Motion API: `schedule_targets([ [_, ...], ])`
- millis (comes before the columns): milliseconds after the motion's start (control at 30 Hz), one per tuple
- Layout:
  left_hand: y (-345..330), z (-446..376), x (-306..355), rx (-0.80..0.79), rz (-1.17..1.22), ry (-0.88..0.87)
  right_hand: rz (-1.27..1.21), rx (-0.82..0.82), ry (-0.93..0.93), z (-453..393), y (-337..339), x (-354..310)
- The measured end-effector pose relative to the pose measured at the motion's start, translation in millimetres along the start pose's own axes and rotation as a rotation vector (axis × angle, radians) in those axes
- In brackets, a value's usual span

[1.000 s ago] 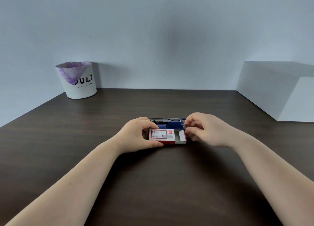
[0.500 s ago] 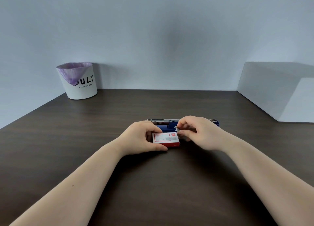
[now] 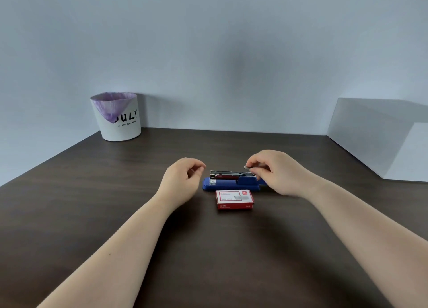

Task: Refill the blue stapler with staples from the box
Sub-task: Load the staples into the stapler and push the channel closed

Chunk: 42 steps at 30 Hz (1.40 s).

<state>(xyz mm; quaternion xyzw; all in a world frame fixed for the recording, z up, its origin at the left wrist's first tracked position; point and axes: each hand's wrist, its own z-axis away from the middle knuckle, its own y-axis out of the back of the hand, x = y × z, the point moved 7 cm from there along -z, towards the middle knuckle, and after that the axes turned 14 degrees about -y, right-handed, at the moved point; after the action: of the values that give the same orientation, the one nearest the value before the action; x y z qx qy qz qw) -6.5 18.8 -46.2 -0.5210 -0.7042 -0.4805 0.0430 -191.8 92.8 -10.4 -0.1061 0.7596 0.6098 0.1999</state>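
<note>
The blue stapler (image 3: 231, 184) lies on the dark table with its lid swung back, so the metal staple channel (image 3: 231, 174) is exposed on top. In front of it the red-and-white staple box (image 3: 234, 199) lies closed and untouched. My right hand (image 3: 276, 172) hovers over the stapler's right end, pinching a thin silver strip of staples (image 3: 249, 167) between thumb and fingers just above the channel. My left hand (image 3: 183, 180) hangs to the left of the stapler, fingers loosely curled and holding nothing.
A white bin (image 3: 118, 116) with a purple liner stands at the back left of the table (image 3: 115, 215). A white block (image 3: 382, 138) sits against the wall at the right. The wall runs along the table's far edge.
Both hands have left the staple box, which now lies closed. My right hand rose with a staple strip over the stapler; my left hand drew away to the left.
</note>
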Motion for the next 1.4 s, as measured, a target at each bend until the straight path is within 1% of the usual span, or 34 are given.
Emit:
schedule_targets([
  [67,-6,-1,-6,-0.061,-0.052,0.003,0.044,-0.007,0.022,-8,-2,-8],
  [200,-18,-2,-13,-0.193,-0.044,-0.012,0.091,-0.054,0.035,-21,-12,-15],
  [267,-26,-3,-11,-0.277,-0.100,-0.061,0.133,-0.080,0.048,-24,-20,-14],
  [333,-30,-4,-10,-0.316,-0.137,-0.096,0.152,-0.094,0.053,-25,-25,-12],
  [633,-32,-5,-20,-0.312,-0.142,-0.085,0.132,-0.043,0.061,-25,-29,-11],
  [833,-32,-6,-22,-0.307,-0.136,-0.072,0.178,-0.040,0.113,-25,-32,-19],
  [1000,-32,-5,-22,-0.310,-0.141,-0.070,0.071,-0.025,0.049,-27,-32,-17],
  [1067,-31,-6,-22,-0.309,-0.139,-0.073,0.041,0.010,0.032,-26,-30,-13],
  [1167,-31,-6,-22,-0.308,-0.132,-0.067,0.005,0.141,0.034,-24,-17,-7],
  [1200,-31,-6,-22,-0.307,-0.130,-0.068,0.021,0.151,0.027,-23,-15,-5],
  [1333,-31,-6,-21,-0.306,-0.132,-0.072,0.189,0.049,0.031,-21,-23,-1],
  [1400,-31,-5,-21,-0.307,-0.129,-0.070,0.233,0.016,0.043,-20,-28,-4],
])
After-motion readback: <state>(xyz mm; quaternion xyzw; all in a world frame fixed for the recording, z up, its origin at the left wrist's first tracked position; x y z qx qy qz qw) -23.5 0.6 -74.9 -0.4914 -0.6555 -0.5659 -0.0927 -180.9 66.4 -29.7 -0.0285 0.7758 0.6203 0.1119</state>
